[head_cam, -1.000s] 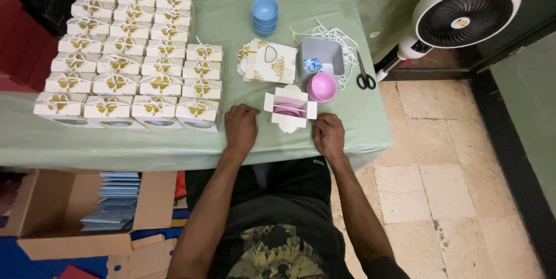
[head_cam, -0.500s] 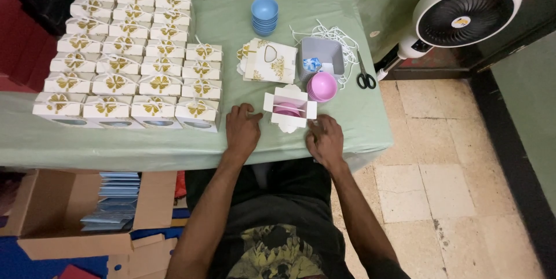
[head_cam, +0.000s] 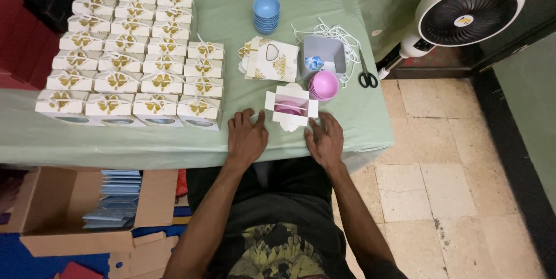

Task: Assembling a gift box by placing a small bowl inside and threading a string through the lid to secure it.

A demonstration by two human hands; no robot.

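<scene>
A small white gift box [head_cam: 291, 107] stands open near the table's front edge with a pink bowl inside it. My left hand [head_cam: 247, 136] lies flat on the green tablecloth just left of the box, fingers spread, holding nothing. My right hand [head_cam: 326, 139] rests on the cloth just right of the box, fingers apart and empty. Behind the box sit a stack of pink bowls [head_cam: 323, 85], a grey tray [head_cam: 323, 58] and a pile of flat white and gold box blanks [head_cam: 269, 60].
Several rows of closed white boxes with gold bows [head_cam: 124, 53] fill the table's left side. Blue bowls [head_cam: 266, 13], white cords [head_cam: 336, 31] and scissors [head_cam: 365, 73] lie at the back. A white fan [head_cam: 466, 15] stands right; a cardboard carton [head_cam: 87, 209] sits below left.
My right hand has shifted slightly and now lies flat beside the box. My left hand has barely moved.
</scene>
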